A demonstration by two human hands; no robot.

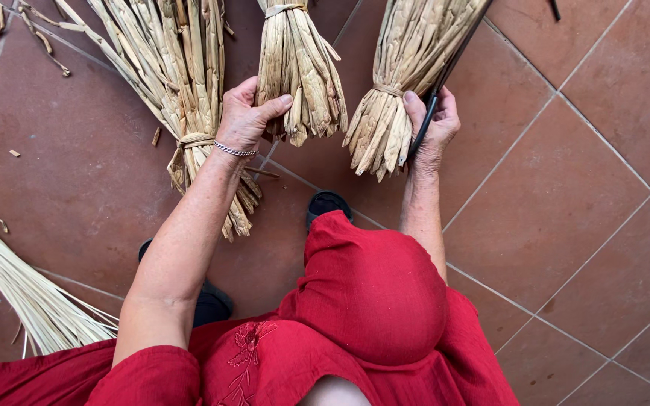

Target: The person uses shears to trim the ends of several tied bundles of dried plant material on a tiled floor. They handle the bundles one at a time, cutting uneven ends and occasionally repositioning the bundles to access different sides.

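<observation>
Surface: floor of reddish-brown terracotta tiles (581, 188), pale grout lines running diagonally.
Upper left: long tied bundle of dried tan rush leaves (182, 83), lying on the tiles.
Left edge: pale straw-coloured bundle of thin stalks (16, 278), fanned out toward the bottom.
Debris: small dry leaf scraps (39, 30) scattered at top left.
Centre: black shoes (327, 203) on the tiles.
</observation>
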